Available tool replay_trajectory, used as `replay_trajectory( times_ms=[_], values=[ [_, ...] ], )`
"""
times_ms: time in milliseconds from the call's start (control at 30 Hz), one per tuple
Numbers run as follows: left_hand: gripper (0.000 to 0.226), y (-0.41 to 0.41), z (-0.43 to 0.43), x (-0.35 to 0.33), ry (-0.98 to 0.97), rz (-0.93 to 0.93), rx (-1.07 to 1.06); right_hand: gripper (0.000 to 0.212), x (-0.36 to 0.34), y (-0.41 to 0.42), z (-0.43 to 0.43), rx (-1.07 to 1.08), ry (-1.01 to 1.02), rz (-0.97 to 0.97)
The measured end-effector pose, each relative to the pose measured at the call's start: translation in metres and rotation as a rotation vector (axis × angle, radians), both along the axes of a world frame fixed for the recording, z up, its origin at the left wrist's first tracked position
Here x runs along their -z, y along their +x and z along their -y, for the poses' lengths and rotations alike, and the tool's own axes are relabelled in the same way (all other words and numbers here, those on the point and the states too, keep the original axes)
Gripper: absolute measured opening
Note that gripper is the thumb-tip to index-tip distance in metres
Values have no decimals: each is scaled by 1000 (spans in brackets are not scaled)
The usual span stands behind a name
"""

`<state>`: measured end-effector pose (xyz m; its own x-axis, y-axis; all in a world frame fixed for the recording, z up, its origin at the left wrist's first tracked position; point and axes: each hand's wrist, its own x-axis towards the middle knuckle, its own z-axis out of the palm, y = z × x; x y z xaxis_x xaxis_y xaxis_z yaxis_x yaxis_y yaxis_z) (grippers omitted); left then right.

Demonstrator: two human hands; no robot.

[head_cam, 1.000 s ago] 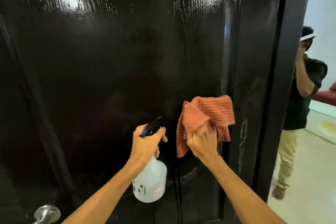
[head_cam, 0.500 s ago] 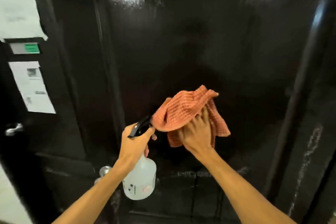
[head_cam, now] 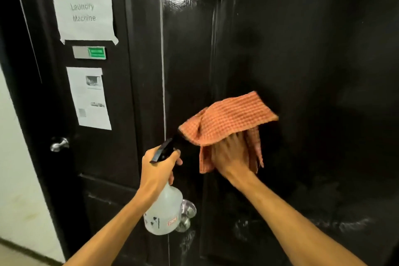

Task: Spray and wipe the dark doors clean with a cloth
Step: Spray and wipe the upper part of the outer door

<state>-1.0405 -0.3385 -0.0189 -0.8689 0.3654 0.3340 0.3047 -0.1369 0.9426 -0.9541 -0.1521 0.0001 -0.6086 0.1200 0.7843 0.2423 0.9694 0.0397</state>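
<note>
Pressing an orange waffle-weave cloth (head_cam: 228, 117) flat to the glossy dark door (head_cam: 302, 49), near its left edge: right hand (head_cam: 232, 155), fingers straight and apart, tips hidden under the cloth's folded-over flap. Left hand (head_cam: 158, 170) curls round the neck of a translucent spray bottle (head_cam: 164, 214); black trigger head (head_cam: 162, 153) motion-blurred. Bottle half-covers a metal knob (head_cam: 187, 211). Small red label (head_cam: 172, 220) unreadable.

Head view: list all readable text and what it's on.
"Laundry Machine": taped paper sign on the left door.
Green plate below it: blurred, unreadable.
Lower printed sheet: too small to read.
Spray bottle sticker: too small to read.
</note>
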Motion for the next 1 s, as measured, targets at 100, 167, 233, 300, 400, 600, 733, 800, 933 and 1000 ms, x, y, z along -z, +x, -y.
replay_trajectory(
  times_ms=[100,167,233,300,400,600,733,800,933,1000],
  values=[
    [8,-13,11,-3,19,8,2,39,20,-13,-13,-140,-146,180],
    [8,-20,11,-5,30,9,8,42,7,-15,-2,-74,-120,155],
    [8,-23,11,-6,32,11,2,35,0,-23,13,-170,-326,81],
    [10,-27,12,-8,39,4,1,27,-4,-36,13,-302,-338,84],
    [15,-35,16,-10,41,10,-13,48,-36,-54,19,-157,-89,96],
    [9,-41,31,-7,56,18,-82,20,-39,-80,36,-102,353,95],
    [7,-42,41,-4,45,-10,-95,17,-8,-92,-5,7,362,247],
    [8,-39,41,0,42,-8,-105,16,-14,-84,16,-105,233,46],
    [10,-25,39,0,23,4,-94,44,43,-56,17,75,336,-39],
    [9,-20,37,2,23,2,-75,54,93,-78,-76,147,160,51]
  ],
)
